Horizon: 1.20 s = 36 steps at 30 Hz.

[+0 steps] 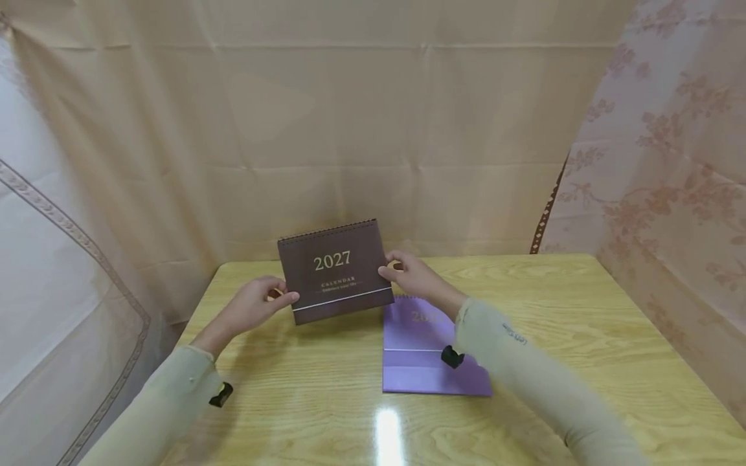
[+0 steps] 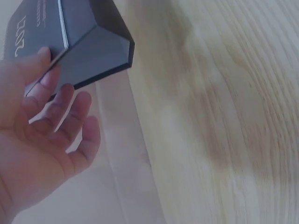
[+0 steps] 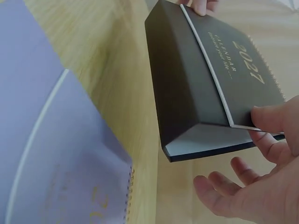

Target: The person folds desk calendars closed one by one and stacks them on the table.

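Observation:
Both hands hold up a dark brown desk calendar (image 1: 326, 272) by its sides, tilted, above the wooden table. Gold "2027" and "CALENDAR" lettering shows on its cover, with spiral binding along the top edge. My left hand (image 1: 259, 304) pinches the lower left side between thumb and fingers. On the right side my right hand (image 1: 408, 272) pinches the cover's edge, thumb in front, its other fingers spread in the right wrist view. Beneath my right forearm lies a purple desk calendar (image 1: 416, 372), partly hidden by the sleeve.
The wooden table (image 1: 559, 323) reaches back to a beige curtain (image 1: 326, 129). Patterned cloth (image 1: 670, 162) hangs at the right, and a white cloth (image 1: 64, 291) with a brown trim hangs at the left.

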Available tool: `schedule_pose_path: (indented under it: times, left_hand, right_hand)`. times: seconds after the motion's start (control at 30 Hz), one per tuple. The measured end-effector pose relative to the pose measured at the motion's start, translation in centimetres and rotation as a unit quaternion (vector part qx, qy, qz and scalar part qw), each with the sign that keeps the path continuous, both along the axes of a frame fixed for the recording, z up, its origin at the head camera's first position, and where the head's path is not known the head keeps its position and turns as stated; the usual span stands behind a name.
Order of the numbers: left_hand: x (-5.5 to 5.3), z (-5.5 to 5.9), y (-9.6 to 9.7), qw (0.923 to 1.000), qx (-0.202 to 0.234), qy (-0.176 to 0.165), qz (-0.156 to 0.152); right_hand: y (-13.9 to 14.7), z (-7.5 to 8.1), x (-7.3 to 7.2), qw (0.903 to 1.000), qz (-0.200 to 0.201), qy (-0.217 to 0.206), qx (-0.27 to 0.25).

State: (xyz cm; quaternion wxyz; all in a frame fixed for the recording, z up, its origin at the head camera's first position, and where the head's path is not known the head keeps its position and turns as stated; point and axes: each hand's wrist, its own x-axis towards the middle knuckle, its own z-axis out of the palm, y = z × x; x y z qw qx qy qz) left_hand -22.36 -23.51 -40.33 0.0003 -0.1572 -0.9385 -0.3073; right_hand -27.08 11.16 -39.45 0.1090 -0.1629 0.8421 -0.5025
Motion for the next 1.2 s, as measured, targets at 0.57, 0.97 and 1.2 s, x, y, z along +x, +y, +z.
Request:
schedule_pose_path:
  times: [0.57, 0.97, 1.2]
  left_hand:
    - [1.0, 0.8, 4.8, 0.9737, 0.131, -0.154, -0.105]
    - [2.6, 0.6, 8.4, 0.9607, 0.154, -0.202, -0.111]
    - [3.1, 0.6, 9.4, 0.9580, 0.159, -0.216, -0.101]
  right_hand:
    - [7.8, -0.3, 4.7, 0.9891, 0.022, -0.105, -0.101]
    - [11.7, -1.0, 6.8, 0.9745, 0.018, -0.171, -0.144]
    - [12.4, -1.2, 7.0, 0.9656, 0.011, -0.196, -0.171]
